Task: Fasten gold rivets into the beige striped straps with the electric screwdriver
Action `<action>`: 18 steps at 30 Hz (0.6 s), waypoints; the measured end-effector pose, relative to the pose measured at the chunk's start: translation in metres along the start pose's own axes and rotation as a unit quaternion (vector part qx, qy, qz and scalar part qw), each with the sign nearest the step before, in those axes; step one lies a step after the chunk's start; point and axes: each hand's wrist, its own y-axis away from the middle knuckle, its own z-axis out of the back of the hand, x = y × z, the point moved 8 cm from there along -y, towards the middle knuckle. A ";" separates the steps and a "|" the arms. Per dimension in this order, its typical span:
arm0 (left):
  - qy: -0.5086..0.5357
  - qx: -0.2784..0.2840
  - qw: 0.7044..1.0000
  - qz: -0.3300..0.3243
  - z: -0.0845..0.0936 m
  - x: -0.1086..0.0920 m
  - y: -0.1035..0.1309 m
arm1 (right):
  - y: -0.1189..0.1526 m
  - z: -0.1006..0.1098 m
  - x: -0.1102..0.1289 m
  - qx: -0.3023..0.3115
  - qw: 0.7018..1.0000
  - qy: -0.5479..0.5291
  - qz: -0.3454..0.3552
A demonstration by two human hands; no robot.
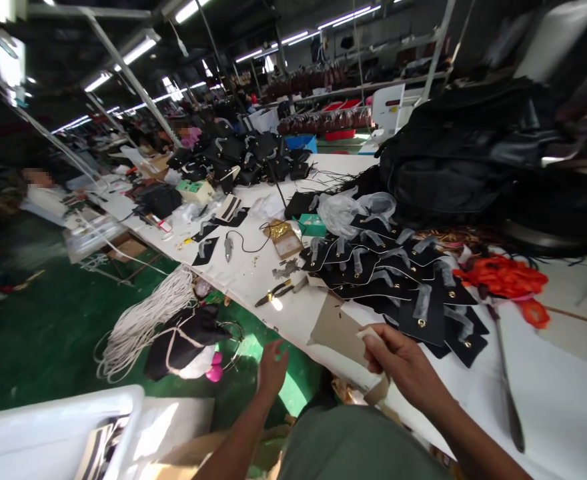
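My right hand point(403, 363) is over the table's near edge, thumb and fingers pinched on a pale strip point(369, 333); what the strip is made of, I cannot tell. My left hand point(272, 368) hangs in the air off the table edge, holding nothing, its fingers loosely apart. Beneath and beside the right hand lies a grey-brown board point(334, 327). Just beyond it are several overlapping black flat pieces point(373, 283) with gold eyelets and clear plastic wraps point(422, 302). Dark-handled pliers point(273, 293) rest on the table farther left.
A cardboard box point(287, 245) stands by gold eyelets point(277, 229) and a green box point(312, 225). Black bags point(458, 147) heap up at the right, near orange ribbon point(506, 277) and a long dark tool point(506, 380). White cord point(146, 320) and a white tub point(58, 427) are left, below table level.
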 end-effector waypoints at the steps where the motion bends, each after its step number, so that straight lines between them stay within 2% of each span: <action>1: 0.003 0.020 0.999 -0.045 -0.019 -0.022 -0.027 | 0.001 0.004 -0.001 -0.015 1.000 0.013 -0.001; 5: -0.014 0.081 0.980 -0.182 -0.086 -0.109 -0.121 | 0.007 0.021 -0.011 -0.099 0.994 0.025 -0.035; 8: -0.052 0.106 0.970 -0.213 -0.119 -0.145 -0.175 | 0.012 0.027 -0.020 -0.155 0.985 -0.006 -0.070; 10: -0.072 0.120 0.968 -0.210 -0.136 -0.153 -0.203 | 0.017 0.028 -0.023 -0.180 0.980 -0.011 -0.088; 13: -0.084 0.135 0.968 -0.193 -0.154 -0.151 -0.229 | 0.026 0.031 -0.025 -0.220 0.968 0.002 -0.117; 16: -0.072 0.140 0.973 -0.169 -0.159 -0.147 -0.242 | 0.032 0.035 -0.027 -0.258 0.957 0.001 -0.131; 18: -0.048 0.138 0.977 -0.153 -0.154 -0.148 -0.246 | 0.034 0.036 -0.030 -0.270 0.953 -0.011 -0.136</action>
